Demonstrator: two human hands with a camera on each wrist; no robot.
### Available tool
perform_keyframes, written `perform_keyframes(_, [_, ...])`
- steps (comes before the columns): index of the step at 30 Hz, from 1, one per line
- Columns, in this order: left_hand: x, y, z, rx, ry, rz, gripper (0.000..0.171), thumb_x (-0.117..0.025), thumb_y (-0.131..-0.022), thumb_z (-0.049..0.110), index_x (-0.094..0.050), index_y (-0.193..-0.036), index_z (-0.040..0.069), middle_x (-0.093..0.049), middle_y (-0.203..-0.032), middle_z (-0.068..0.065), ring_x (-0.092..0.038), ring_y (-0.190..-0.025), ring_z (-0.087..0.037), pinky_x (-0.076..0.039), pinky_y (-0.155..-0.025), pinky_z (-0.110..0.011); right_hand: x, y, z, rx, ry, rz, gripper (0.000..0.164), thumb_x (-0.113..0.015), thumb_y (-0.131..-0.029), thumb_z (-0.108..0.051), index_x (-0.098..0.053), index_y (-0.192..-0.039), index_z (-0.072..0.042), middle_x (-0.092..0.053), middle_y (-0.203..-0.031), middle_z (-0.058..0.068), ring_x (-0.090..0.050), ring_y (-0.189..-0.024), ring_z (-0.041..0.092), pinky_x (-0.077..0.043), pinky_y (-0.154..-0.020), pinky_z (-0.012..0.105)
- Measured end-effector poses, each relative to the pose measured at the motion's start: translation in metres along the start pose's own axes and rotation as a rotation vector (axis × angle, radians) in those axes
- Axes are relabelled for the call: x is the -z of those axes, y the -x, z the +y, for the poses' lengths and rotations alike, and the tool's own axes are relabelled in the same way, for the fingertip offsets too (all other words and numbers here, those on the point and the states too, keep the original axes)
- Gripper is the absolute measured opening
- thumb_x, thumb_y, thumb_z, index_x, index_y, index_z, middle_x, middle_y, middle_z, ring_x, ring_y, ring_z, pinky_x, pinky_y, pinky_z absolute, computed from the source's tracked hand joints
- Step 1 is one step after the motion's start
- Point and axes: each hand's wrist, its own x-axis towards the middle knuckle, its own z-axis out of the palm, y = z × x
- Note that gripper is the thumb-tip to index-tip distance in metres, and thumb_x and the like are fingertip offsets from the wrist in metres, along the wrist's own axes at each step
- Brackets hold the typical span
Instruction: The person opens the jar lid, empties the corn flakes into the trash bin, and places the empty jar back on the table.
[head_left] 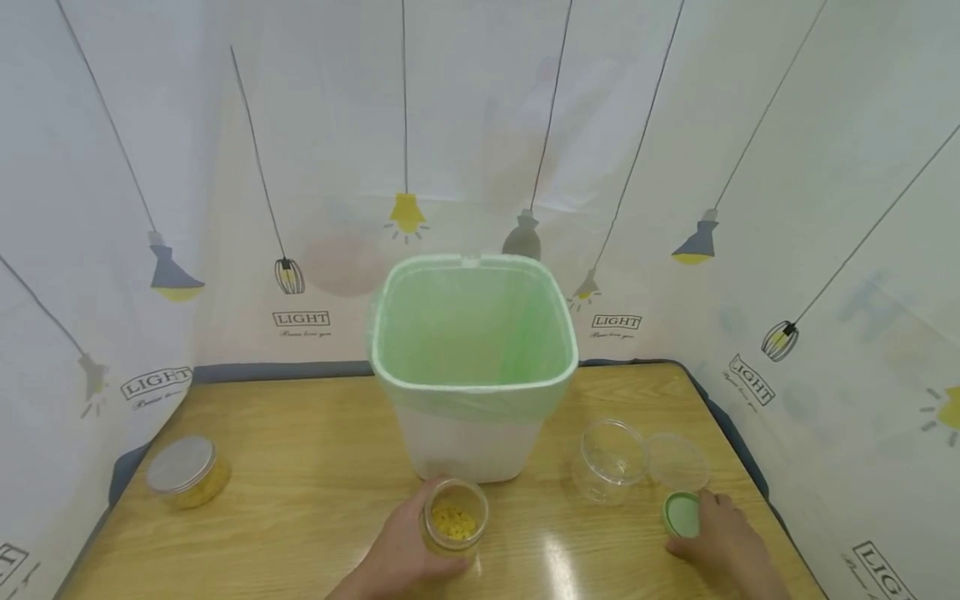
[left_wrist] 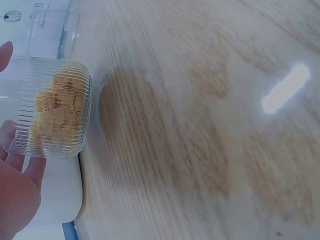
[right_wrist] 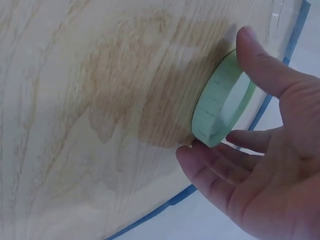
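My left hand (head_left: 408,542) grips a ribbed clear jar (head_left: 456,517), its fingers and thumb curled round the side. Yellow bits lie in the lower part of the jar, which has no lid on it. In the left wrist view the base of the jar (left_wrist: 57,107) hangs a little above the tabletop. Over at the right, my right hand (head_left: 723,537) pinches a round green lid (head_left: 682,514) by its edge. The right wrist view has the thumb on one side of the lid (right_wrist: 215,102) and the fingertips on the other, close to the wood.
A white bin (head_left: 472,446) with a pale green liner stands just behind the jar. Beyond the green lid are a clear tub (head_left: 609,467) and a flat clear disc (head_left: 678,461). Far left on the wooden table (head_left: 300,467) sits a silver-lidded jar (head_left: 187,472) with yellow contents.
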Motion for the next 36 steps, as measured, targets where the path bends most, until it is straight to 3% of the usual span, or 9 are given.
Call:
perform_keyframes(6, [0.002, 0.001, -0.002, 0.005, 0.003, 0.001, 0.091, -0.091, -0.06, 0.03, -0.044, -0.137, 0.035, -0.058, -0.134, 0.004, -0.054, -0.126, -0.023, -0.038, -0.108, -0.05, 0.012, 0.004, -0.004, 0.003, 0.02, -0.009, 0.119, -0.079, -0.067, -0.062, -0.03, -0.137, 0.02, -0.039, -0.13, 0.047, -0.042, -0.118, 0.062, -0.045, -0.091, 0.065])
perform_keyframes(14, [0.005, 0.003, -0.002, -0.002, -0.018, 0.032, 0.092, -0.092, -0.058, 0.033, -0.044, -0.137, 0.034, -0.059, -0.134, 0.001, -0.055, -0.125, -0.02, -0.039, -0.108, -0.052, 0.043, 0.015, -0.031, 0.047, 0.07, 0.082, 0.074, -0.076, -0.083, -0.025, -0.04, -0.135, 0.013, -0.047, -0.128, 0.039, -0.05, -0.113, 0.055, -0.051, -0.083, 0.058])
perform_keyframes(22, [0.012, 0.004, -0.001, -0.012, -0.017, 0.028, 0.092, -0.091, -0.059, 0.04, -0.044, -0.138, 0.031, -0.058, -0.136, 0.001, -0.054, -0.127, -0.024, -0.038, -0.109, -0.057, 0.067, 0.03, -0.067, 0.141, 0.051, 0.266, 0.048, -0.064, -0.09, -0.011, -0.048, -0.133, 0.004, -0.055, -0.124, 0.03, -0.057, -0.107, 0.048, -0.053, -0.077, 0.053])
perform_keyframes(29, [0.02, 0.008, 0.0, -0.009, -0.048, 0.076, 0.099, -0.092, -0.057, 0.038, -0.044, -0.142, 0.021, -0.057, -0.137, 0.002, -0.053, -0.129, -0.031, -0.036, -0.109, -0.062, 0.091, 0.039, -0.103, 0.257, 0.009, 0.394, 0.041, -0.06, -0.093, -0.01, -0.052, -0.131, 0.002, -0.061, -0.122, 0.026, -0.06, -0.106, 0.044, -0.052, -0.077, 0.053])
perform_keyframes(36, [0.035, 0.013, 0.004, 0.02, -0.077, 0.133, 0.096, -0.095, -0.048, 0.039, -0.05, -0.132, 0.038, -0.062, -0.128, 0.011, -0.058, -0.119, -0.015, -0.041, -0.107, -0.05, 0.107, 0.043, -0.14, 0.369, -0.026, 0.413, 0.042, -0.055, -0.097, -0.013, -0.05, -0.136, 0.001, -0.061, -0.128, 0.023, -0.061, -0.112, 0.04, -0.052, -0.086, 0.054])
